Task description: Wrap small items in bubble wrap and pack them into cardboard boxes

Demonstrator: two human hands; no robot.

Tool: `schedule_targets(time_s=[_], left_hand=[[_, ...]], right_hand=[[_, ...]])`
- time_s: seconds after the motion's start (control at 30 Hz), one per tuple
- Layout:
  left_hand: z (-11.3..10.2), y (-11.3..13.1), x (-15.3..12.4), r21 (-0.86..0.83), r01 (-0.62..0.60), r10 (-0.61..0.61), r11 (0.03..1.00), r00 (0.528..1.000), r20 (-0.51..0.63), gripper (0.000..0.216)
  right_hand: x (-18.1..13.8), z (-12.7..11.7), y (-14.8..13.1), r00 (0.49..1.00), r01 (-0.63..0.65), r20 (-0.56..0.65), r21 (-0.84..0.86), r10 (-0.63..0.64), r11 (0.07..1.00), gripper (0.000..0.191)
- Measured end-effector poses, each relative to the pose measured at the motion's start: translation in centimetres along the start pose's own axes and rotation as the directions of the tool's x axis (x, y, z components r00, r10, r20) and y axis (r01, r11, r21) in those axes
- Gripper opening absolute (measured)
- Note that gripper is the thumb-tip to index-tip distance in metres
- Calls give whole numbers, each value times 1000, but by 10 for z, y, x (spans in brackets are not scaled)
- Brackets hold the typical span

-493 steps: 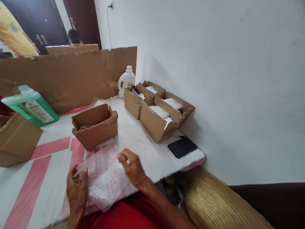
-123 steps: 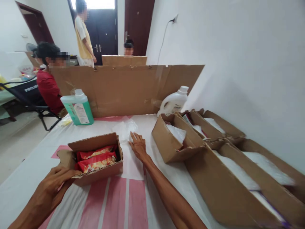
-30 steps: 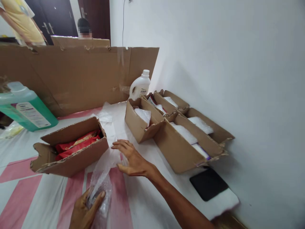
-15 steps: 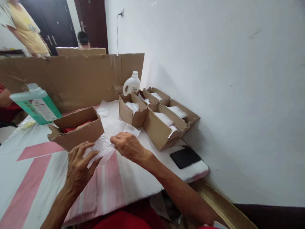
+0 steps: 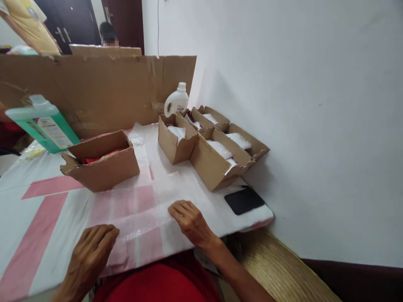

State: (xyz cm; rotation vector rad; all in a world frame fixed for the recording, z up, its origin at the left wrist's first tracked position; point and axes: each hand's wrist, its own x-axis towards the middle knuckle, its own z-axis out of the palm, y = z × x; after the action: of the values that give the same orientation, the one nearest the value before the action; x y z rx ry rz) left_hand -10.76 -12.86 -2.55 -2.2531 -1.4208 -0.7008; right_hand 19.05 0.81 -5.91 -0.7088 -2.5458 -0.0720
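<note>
Hands, left (image 5: 90,251) and right (image 5: 190,220), press flat, unclenched, on seemingly bubble wrap (image 5: 141,214).

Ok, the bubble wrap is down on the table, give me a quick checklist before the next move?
1. Bubble wrap sheet spread flat on the table: ok.
2. Left hand on the sheet's near left edge, holding nothing: ok.
3. Right hand resting on its right edge, fingers flat: ok.
4. Open box with red packets just beyond the sheet: ok.
5. Sheet free of other items: ok.
6. Packet count in that box: cannot tell.
</note>
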Motion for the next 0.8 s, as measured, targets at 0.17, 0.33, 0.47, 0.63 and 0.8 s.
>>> schedule_targets(time_s=[0.17,0.33,0.47,0.63,0.8], left_hand=[[15,28,-46,-83,115,-101,990,984,148,14],[17,35,-39,-156,225,-197,962,965,174,37],[66,34,-19,-10,315,-311,949,940,138,51],[134,30,-26,78,317,-326,945,923,201,60],[135,30,-29,104,368,-382,924,886,262,64]], right_hand=[[-51,10,-19,975,-149,190,164,117,975,20],[-37,-11,-47,966,-257,77,357,246,898,60],[21,22,-90,974,-208,3,419,228,884,76],[62,73,-99,982,-163,150,400,112,902,83],[48,84,-73,974,-195,181,345,139,918,83]])
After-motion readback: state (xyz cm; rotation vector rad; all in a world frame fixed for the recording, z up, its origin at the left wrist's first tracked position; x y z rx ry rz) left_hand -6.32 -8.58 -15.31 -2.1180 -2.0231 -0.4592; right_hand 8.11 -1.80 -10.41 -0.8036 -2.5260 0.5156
